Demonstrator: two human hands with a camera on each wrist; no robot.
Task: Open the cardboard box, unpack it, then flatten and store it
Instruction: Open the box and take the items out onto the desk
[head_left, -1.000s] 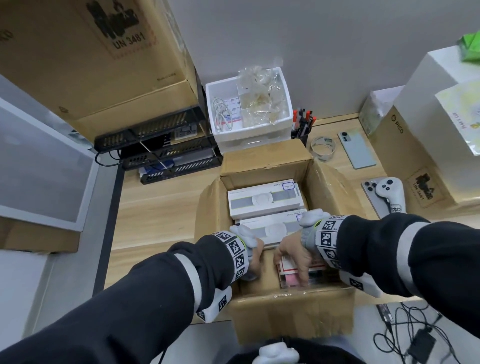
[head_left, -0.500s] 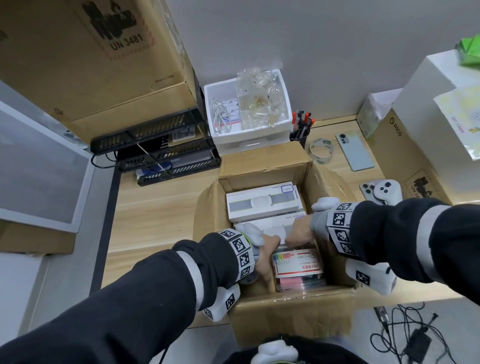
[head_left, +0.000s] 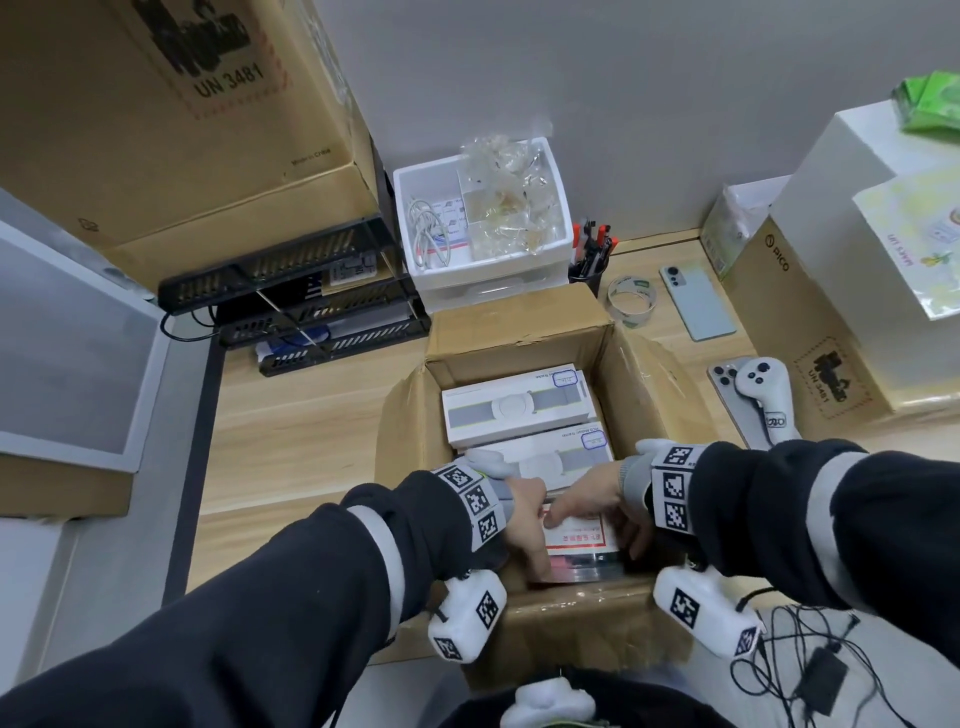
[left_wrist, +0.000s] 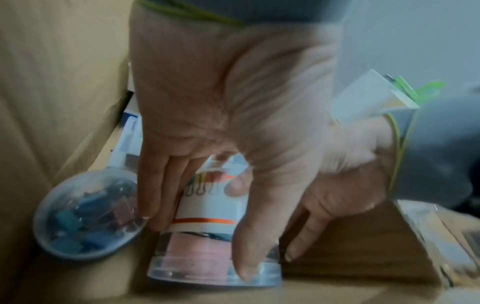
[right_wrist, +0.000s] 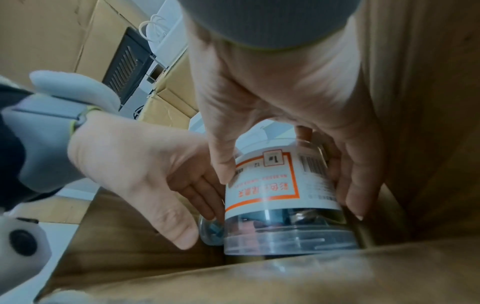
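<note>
Both hands are down inside the open cardboard box (head_left: 524, 631), which stands on the wooden surface (head_left: 291, 441). The left hand (head_left: 524, 519) and the right hand (head_left: 602, 493) each make a narrow grip on the same clear jar (right_wrist: 283, 207), which lies on its side in the near end of the box: left fingers (right_wrist: 205, 197) on one flank, right thumb and fingers on the label and the other flank. Just outside the left grip lies a second small clear tub (left_wrist: 88, 214) of coloured clips. Beyond both grips, farther into the box, two white cartons (head_left: 514, 408) lie side by side.
</note>
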